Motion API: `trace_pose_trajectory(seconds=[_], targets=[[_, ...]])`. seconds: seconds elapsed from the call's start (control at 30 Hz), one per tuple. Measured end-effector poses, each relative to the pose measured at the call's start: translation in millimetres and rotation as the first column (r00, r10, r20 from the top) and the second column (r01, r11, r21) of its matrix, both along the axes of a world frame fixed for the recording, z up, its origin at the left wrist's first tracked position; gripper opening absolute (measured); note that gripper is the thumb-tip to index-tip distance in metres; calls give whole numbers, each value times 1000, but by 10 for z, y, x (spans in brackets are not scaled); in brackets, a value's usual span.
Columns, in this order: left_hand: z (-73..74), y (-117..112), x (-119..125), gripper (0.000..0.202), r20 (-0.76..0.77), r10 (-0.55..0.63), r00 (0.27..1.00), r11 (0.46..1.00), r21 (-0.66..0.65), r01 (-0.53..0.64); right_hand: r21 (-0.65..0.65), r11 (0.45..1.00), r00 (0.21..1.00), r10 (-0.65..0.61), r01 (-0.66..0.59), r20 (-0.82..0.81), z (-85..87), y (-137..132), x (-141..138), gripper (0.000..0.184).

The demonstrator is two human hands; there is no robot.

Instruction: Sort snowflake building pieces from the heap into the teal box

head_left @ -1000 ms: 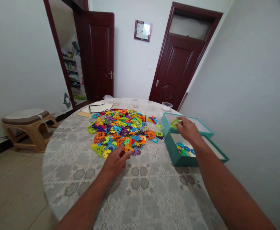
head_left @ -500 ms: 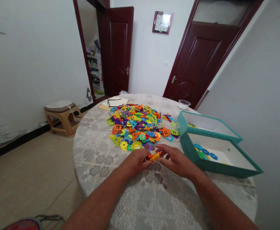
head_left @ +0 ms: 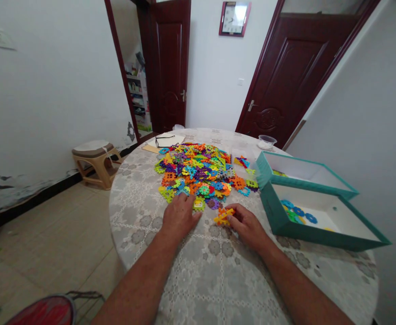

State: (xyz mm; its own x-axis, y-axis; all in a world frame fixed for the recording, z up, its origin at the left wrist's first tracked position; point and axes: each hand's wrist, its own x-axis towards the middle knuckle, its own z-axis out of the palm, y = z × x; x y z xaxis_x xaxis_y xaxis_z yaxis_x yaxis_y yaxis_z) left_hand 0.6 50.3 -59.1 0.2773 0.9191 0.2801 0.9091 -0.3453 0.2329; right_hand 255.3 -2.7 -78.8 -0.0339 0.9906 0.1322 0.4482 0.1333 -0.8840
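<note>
My right hand [head_left: 247, 225] pinches a small joined set of orange and yellow interlocking plastic pieces [head_left: 223, 216] between thumb and fingers, just above the table. To its left, my left hand [head_left: 180, 213] rests at the near edge of a big heap of colourful interlocking plastic pieces [head_left: 198, 167]. The left fingers reach over pieces there, with the thumb held apart; the fingertips are partly hidden. Beside the left thumb lies a lime-green square piece [head_left: 199, 205], and a purple flower-shaped piece [head_left: 213, 204] lies between the hands.
A round table with a patterned cloth [head_left: 204, 275] carries everything. On the right sit two teal box halves [head_left: 320, 239], the nearer holding several blue and green pieces [head_left: 298, 211]. Glasses [head_left: 164, 141] lie on paper at the back left; a clear bowl [head_left: 266, 141] stands at the back right.
My left hand has let go of the orange and yellow pieces and moved left and forward to the heap's edge. The right hand keeps hold of them. The view has shifted slightly.
</note>
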Motion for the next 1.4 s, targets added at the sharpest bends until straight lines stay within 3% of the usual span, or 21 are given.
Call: trace_pose_trajectory(seconds=[0.17,0.33,0.57,0.67,0.9,1.13,1.2,1.3,1.4], targets=[[-28,-6,59,27,-6,-66,998,998,9,66,11,998,997,56,-57,46,52,-17,-31,22],[-47,17,66,24,120,-154,981,988,25,153,10,997,995,75,-76,65,51,-24,-25,17],[-109,38,103,43,465,-348,814,933,88,349,18,998,998,59,-60,35,50,-12,-31,14],[-83,48,109,43,539,-322,778,939,78,335,26,999,999,25,-25,24,77,-16,-35,15],[37,28,100,37,584,-245,774,961,38,275,28,996,991,-88,86,103,230,49,19,19],[-6,42,100,38,597,-240,766,966,65,252,10,986,959,-164,166,233,485,470,179,21],[-11,49,91,37,598,-237,765,966,63,250,92,960,920,-280,265,273,627,679,257,21],[-20,55,83,36,599,-234,766,967,58,250,283,853,826,-506,438,247,864,1006,384,36],[-41,54,88,36,593,-251,765,962,66,265,374,787,794,-581,491,180,982,1200,460,51]])
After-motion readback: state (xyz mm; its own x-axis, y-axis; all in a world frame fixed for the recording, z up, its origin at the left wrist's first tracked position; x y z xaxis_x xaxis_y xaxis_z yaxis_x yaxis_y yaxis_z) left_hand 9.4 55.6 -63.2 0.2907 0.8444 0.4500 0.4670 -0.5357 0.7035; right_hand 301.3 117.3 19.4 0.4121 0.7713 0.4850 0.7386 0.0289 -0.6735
